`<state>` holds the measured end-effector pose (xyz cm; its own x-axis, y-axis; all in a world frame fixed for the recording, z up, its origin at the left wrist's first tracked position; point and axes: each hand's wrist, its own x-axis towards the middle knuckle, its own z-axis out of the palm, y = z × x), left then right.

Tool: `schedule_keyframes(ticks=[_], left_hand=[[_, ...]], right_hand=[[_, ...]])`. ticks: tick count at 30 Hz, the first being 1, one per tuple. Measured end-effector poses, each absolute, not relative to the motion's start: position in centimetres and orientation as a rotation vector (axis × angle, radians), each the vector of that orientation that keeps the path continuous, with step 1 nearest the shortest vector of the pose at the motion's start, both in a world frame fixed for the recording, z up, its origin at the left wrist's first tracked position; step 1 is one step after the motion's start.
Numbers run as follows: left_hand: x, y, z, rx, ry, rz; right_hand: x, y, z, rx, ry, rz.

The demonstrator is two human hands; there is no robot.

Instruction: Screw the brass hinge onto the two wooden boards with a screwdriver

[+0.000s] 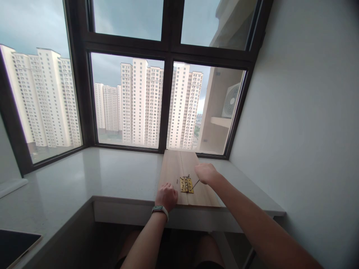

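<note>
A brass-coloured hinge [186, 185] lies opened flat across the seam between two light wooden boards [172, 166]. My right hand [206, 173] is closed around the handle of a screwdriver [195, 185], whose thin shaft slants down to the hinge's right leaf. The handle itself is hidden in the fist. Curled and closed, my left hand [167, 195] rests at the left board's near edge, left of the hinge; whether it holds anything is hidden. A few small screws [177, 181] lie loose on the boards, beside the hinge and at its far end.
The boards lie on a pale window-side counter [126, 173], reaching back to the dark window frame [165, 112]. A white wall [303, 112] bounds the right side. A dark flat panel [17, 243] shows at lower left. My legs are under the counter.
</note>
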<state>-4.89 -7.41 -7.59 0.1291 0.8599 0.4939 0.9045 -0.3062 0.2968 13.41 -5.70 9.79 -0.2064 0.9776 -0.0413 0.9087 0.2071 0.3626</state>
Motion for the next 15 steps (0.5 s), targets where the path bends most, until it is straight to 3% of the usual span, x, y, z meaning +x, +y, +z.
schedule_keyframes(ticks=[6, 15], left_hand=[[-5.0, -7.5, -7.7, -2.326, -1.813, -0.94], [-4.8, -7.5, -7.7, -2.299, -1.83, -0.922]], right_hand=[[14.4, -5.1, 10.3, 1.773, 2.231, 0.437], [17.4, -3.0, 7.1, 2.051, 2.256, 0.098]])
